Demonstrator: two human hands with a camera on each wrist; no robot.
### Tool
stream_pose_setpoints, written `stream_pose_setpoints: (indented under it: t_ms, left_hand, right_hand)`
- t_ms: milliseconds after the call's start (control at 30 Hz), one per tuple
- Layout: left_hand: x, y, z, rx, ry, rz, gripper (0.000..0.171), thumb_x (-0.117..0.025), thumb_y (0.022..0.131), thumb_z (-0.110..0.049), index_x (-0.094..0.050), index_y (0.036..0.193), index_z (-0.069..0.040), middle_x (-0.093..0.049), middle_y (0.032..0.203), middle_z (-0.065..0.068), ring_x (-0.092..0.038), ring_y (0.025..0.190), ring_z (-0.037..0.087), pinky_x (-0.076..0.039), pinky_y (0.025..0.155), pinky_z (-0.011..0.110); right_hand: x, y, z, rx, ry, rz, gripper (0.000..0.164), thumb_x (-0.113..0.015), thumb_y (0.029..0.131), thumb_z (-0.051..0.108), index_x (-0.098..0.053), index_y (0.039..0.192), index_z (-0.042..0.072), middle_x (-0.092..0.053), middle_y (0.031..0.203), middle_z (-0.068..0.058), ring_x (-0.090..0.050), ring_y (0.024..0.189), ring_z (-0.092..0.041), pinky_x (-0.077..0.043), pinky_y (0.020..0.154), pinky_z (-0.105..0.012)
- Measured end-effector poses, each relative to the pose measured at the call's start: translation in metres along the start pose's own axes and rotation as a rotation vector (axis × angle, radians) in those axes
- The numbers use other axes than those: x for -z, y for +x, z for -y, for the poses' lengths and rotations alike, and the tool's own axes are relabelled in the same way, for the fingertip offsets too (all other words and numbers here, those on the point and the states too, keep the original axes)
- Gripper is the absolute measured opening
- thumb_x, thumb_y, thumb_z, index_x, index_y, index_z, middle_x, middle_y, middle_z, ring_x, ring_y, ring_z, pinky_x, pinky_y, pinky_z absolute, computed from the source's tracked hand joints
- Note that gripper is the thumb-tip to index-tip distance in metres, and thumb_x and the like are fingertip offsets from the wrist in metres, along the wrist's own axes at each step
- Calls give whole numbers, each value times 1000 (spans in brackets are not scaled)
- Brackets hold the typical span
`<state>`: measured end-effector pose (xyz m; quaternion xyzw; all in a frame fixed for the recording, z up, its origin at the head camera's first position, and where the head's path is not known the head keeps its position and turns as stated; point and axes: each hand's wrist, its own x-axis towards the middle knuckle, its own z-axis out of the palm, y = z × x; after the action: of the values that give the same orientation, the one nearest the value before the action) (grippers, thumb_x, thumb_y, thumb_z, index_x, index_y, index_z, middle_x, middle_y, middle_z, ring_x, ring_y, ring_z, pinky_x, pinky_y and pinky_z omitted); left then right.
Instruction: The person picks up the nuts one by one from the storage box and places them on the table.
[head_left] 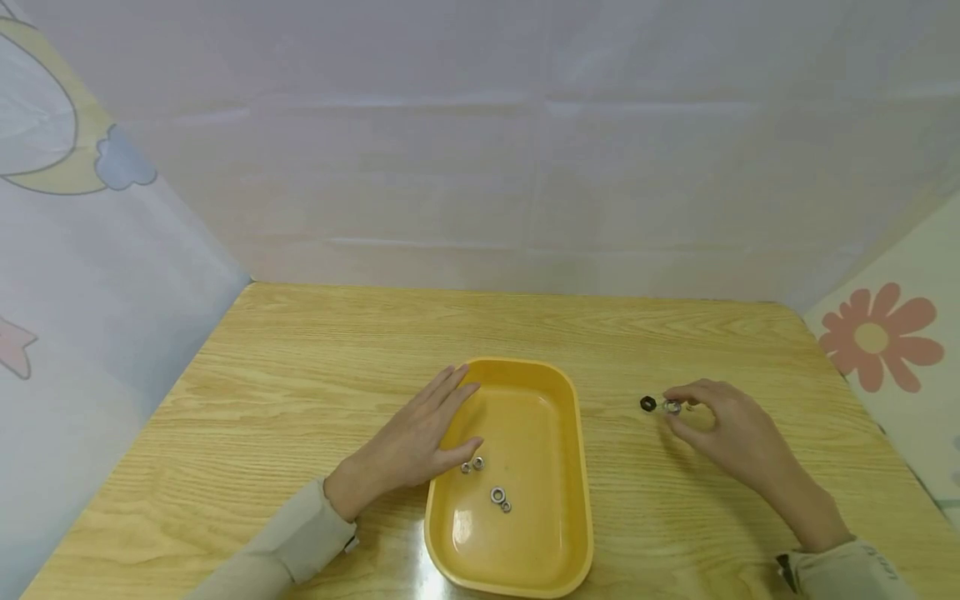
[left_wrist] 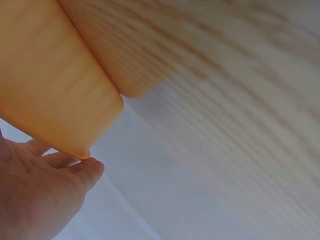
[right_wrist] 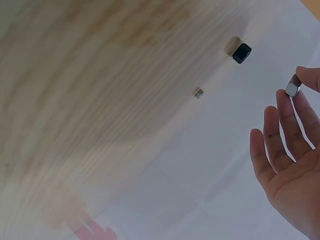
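Note:
My right hand (head_left: 731, 429) pinches a silver nut (right_wrist: 292, 89) between thumb and fingertips, to the right of the yellow tray (head_left: 582, 500). Beside it on the table lies a black hex nut (head_left: 648, 403), and a smaller metal nut (right_wrist: 198, 93) shows there in the right wrist view. The left hand (head_left: 420, 433) lies across the tray's left rim with its fingers extended; in the left wrist view the fingertips are right at the rim. Inside the tray are several silver nuts, among them a larger one (head_left: 498, 495) next to a small one (head_left: 506, 507).
The wood-grain table (head_left: 315, 358) carries the tray near its front. A pale sheet (head_left: 525, 183) hangs behind it, and patterned sheets with a moon and a red flower (head_left: 870, 337) stand at the left and right sides.

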<state>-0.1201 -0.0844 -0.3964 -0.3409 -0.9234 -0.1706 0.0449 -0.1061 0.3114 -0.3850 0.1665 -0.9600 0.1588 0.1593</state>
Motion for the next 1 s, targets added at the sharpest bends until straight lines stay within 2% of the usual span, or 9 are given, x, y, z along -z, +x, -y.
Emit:
stream_pose_setpoints:
  t_ms: [300, 600, 1000]
  left_hand:
    - [0, 0, 0, 12, -4, 8, 67, -44, 90, -52, -30, 142, -13, -22, 152, 13, -24, 139, 32, -30, 110, 44]
    - [0, 1, 0, 18, -13, 12, 66, -46, 89, -51, -30, 141, -13, -22, 152, 13, -23, 139, 31, -30, 110, 45]
    - [-1, 0, 0, 17, -5, 4, 66, -47, 89, -51, -31, 141, -13, -23, 151, 13, -23, 139, 31, -31, 110, 45]
  right_hand:
    - [3, -5, -17, -86, 28, 47, 26, -71, 77, 20, -68, 101, 11, -69, 96, -7, -60, 88, -27, -48, 71, -49]
    - [7, -11, -37, -129, 38, 69, 29, -71, 78, 24, -67, 103, 9, -69, 94, -11, -60, 88, -31, -48, 67, -51]
    - [14, -15, -57, -210, 58, 173, 38, -66, 82, 34, -64, 109, 7, -67, 104, -18, -57, 95, -40, -46, 69, -56]
